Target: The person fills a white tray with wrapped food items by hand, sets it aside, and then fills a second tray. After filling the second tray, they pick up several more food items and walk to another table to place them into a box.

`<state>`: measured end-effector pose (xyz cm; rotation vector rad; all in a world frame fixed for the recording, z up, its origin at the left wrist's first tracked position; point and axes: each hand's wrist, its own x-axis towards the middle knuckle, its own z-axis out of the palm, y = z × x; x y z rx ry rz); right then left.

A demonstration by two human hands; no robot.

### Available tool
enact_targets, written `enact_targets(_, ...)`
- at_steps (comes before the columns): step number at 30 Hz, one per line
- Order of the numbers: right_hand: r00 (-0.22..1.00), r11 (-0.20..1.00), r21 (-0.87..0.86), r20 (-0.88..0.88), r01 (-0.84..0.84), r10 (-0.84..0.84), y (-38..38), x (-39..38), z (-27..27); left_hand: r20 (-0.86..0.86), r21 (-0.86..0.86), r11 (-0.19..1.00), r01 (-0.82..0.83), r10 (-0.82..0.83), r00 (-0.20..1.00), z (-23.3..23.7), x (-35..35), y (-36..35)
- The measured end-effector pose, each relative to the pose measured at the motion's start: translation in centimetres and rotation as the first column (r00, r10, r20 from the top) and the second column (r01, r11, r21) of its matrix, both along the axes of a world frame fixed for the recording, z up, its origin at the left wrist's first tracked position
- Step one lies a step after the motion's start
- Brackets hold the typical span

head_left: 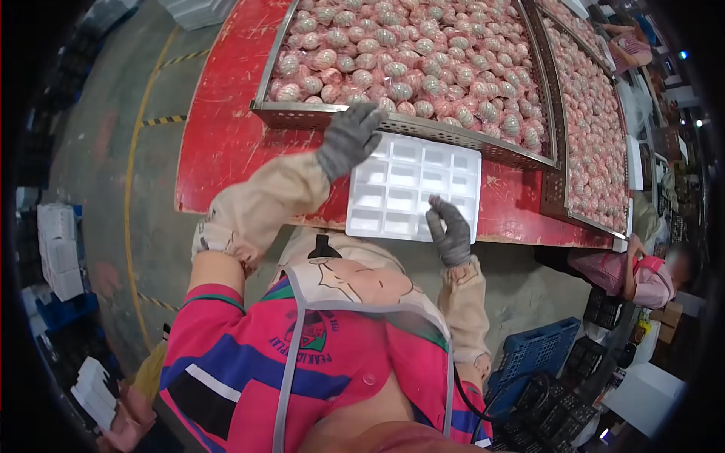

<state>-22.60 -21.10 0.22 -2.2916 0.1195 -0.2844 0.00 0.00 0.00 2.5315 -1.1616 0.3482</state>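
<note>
My left hand (350, 141), in a grey glove, has its fingers stretched out to the near rim of a perforated metal tray (302, 115). That tray is full of striped, egg-shaped pieces (400, 91) in clear and pinkish wrapping. Just below it lies a white foam tray (368, 200) with square compartments, its upper left corner close to my left hand. My right hand (451, 231), also gloved in grey, is over the foam tray's lower right corner. Its thumb and fingers are apart and hold nothing.
The trays rest on a worn red table (226, 128). A second metal tray (585, 128) of wrapped pieces stands to the right. Another person (642, 279) is at the right table end. A blue plastic pallet (532, 351) and dark crates are on the floor below right.
</note>
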Motion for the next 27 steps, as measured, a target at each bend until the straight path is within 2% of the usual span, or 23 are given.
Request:
enact_targets(2,0.998,0.997,-0.076,0.055,0.016,-0.012,-0.7,0.9,1.6,-0.183,-0.089,0.996,-0.031,0.014,0.983,1.0,1.3,-2.7)
enact_targets(3,0.994,0.998,-0.058,0.111,0.024,-0.017,0.6,7.0,0.6,-0.127,-0.074,0.997,-0.023,0.013,0.992,0.9,7.7,-2.7)
enact_targets(5,0.998,0.999,-0.048,0.069,0.016,-0.013,0.6,8.8,1.4,-0.177,-0.072,0.992,-0.102,0.088,0.98,-0.4,10.1,-5.7)
enact_targets(6,0.997,1.0,0.01,0.075,0.018,-0.019,0.5,9.4,1.5,-0.19,-0.073,0.993,-0.092,0.077,0.979,0.1,10.8,-6.8)
enact_targets(8,0.999,1.0,0.028,0.045,0.013,-0.014,-0.1,10.7,1.4,-0.485,0.225,0.966,-0.13,0.227,0.844,1.9,12.7,-8.6)
enact_targets(9,1.0,0.999,0.047,0.021,-0.007,0.006,-0.6,11.1,1.4,-0.493,0.224,0.966,-0.128,0.226,0.84,1.1,13.4,-9.0)
enact_targets(11,0.999,0.998,0.05,-0.011,-0.033,0.033,-1.8,11.6,1.0,-0.542,0.09,0.991,-0.096,0.13,0.83,-1.1,14.5,-8.9)
enact_targets(12,0.999,0.996,0.084,-0.014,-0.038,0.039,-2.6,11.7,0.4,-0.551,0.096,0.992,-0.077,0.117,0.826,0.8,13.8,-8.5)
enact_targets(13,0.999,0.992,0.121,-0.016,-0.044,0.047,-3.4,11.9,-0.1,-0.556,0.105,0.991,-0.088,0.132,0.82,0.2,14.0,-8.3)
enact_targets(15,0.997,0.983,0.181,-0.056,-0.04,0.051,-4.9,12.0,-0.5,-0.721,-0.105,0.987,-0.119,0.007,0.692,-1.5,14.7,-7.6)
enact_targets(16,0.995,0.974,0.223,-0.088,-0.029,0.05,-5.5,12.1,-0.6,-0.74,-0.274,0.935,-0.227,-0.054,0.671,-3.0,14.4,-7.8)
enact_targets(17,0.994,0.971,0.238,-0.091,-0.036,0.059,-6.1,12.2,-0.8,-0.743,-0.26,0.936,-0.236,-0.037,0.668,-4.3,14.6,-7.7)
enact_targets(18,0.995,0.951,0.308,-0.086,-0.021,0.05,-6.6,12.3,-1.1,-0.725,-0.445,0.846,-0.294,-0.148,0.673,-3.3,13.9,-7.6)
enact_targets(19,0.995,0.926,0.377,-0.087,-0.002,0.038,-7.1,12.1,-1.5,-0.686,-0.607,0.716,-0.346,-0.252,0.682,-1.9,12.9,-7.4)
enact_targets(20,0.988,0.879,0.476,-0.142,0.009,0.066,-7.9,12.0,-2.2,-0.744,-0.621,0.659,-0.425,-0.322,0.586,0.7,11.3,-7.2)
enact_targets(21,0.986,0.873,0.487,-0.15,0.009,0.074,-8.2,12.1,-2.4,-0.753,-0.609,0.664,-0.434,-0.31,0.581,1.9,9.8,-7.1)
enact_targets(23,0.984,0.585,0.809,-0.146,0.057,0.105,-8.6,12.4,-1.8,-0.872,-0.49,0.639,-0.593,-0.35,0.344,3.4,6.6,-7.0)
enact_targets(24,0.977,0.543,0.838,-0.155,0.052,0.147,-8.8,12.5,-1.1,-0.878,-0.478,0.665,-0.574,-0.388,0.282,4.0,4.9,-7.1)
enact_targets(25,0.974,0.535,0.843,-0.166,0.06,0.152,-8.9,12.4,-0.7,-0.885,-0.464,0.667,-0.583,-0.378,0.272,3.9,3.3,-7.2)
enact_targets(27,0.967,0.348,0.936,-0.139,0.057,0.215,-9.2,12.2,-0.2,-0.922,-0.38,0.739,-0.557,-0.355,0.157,3.7,0.5,-7.8)
